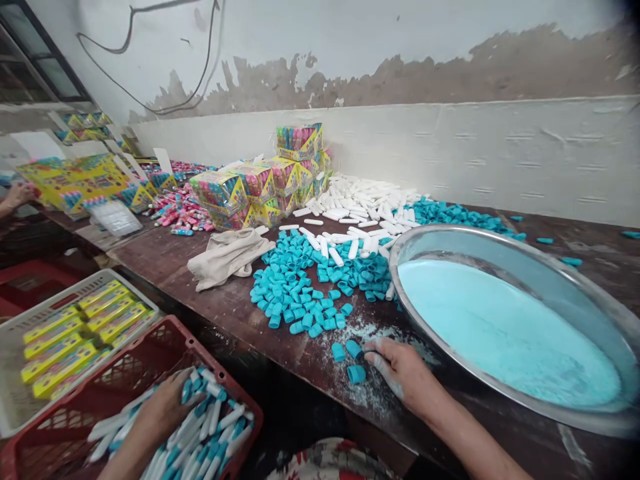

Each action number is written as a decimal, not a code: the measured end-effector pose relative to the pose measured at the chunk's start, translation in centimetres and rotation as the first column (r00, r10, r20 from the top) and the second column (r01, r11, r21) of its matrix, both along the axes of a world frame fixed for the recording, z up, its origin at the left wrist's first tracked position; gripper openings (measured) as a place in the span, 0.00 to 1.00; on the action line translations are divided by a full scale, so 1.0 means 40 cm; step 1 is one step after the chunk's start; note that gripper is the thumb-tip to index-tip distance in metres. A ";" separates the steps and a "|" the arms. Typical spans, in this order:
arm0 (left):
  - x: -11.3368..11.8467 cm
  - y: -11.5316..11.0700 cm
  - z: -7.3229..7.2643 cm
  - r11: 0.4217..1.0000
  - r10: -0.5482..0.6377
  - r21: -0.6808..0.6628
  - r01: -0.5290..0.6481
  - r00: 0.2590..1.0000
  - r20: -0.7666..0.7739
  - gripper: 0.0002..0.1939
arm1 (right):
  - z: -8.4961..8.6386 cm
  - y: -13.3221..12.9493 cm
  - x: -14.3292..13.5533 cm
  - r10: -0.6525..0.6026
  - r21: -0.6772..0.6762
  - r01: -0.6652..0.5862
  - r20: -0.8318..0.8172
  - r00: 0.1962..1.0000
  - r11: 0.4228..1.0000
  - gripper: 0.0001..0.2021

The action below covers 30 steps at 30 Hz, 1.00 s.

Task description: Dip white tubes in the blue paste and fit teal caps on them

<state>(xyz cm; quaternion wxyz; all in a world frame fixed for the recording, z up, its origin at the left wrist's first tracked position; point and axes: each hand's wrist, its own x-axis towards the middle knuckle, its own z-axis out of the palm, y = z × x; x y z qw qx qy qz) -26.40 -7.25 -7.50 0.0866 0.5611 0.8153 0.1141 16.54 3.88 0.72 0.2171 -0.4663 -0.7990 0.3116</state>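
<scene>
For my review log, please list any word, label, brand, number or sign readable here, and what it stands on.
No text can be read.
Yellow packs in the pale crate: printed, too small and blurred.
Stacked display boxes: printed, too small to read.
Yellow printed sheet at far left: blurred.
Metal basin: no lettering visible.

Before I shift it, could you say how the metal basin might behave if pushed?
The basin is probably stiff, judging by its metal rim, and likely heavy, given the blue powder spread inside; that powder may shift if jolted.
</scene>
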 end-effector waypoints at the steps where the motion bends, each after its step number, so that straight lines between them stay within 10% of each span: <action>1: 0.044 0.030 0.023 0.995 -0.077 0.065 0.073 0.995 0.070 0.20 | 0.003 0.000 -0.004 0.004 0.011 -0.004 0.006 1.000 1.000 0.12; 5: 0.255 0.176 0.149 0.906 -0.319 0.348 0.239 0.928 0.191 0.16 | 0.016 -0.005 -0.008 0.008 0.033 -0.009 0.022 1.000 0.999 0.11; 9: 0.418 0.362 0.237 0.868 -0.462 0.290 0.404 0.870 0.170 0.13 | 0.015 -0.024 0.000 0.016 0.057 -0.016 0.004 1.000 0.998 0.11; 18: 0.646 0.740 0.257 0.934 -0.356 0.107 0.342 0.918 0.176 0.18 | 0.001 -0.062 0.034 0.002 0.094 0.003 -0.054 0.999 0.996 0.12; 24: 0.634 0.750 0.276 0.931 -0.365 0.094 0.353 0.888 0.279 0.15 | -0.004 -0.058 0.057 0.013 0.147 -0.007 -0.041 0.999 0.989 0.13; 30: 0.573 0.533 0.321 0.824 -0.515 0.060 0.563 0.700 0.496 0.11 | 0.039 -0.031 0.023 -0.046 0.412 0.034 0.018 0.999 0.911 0.18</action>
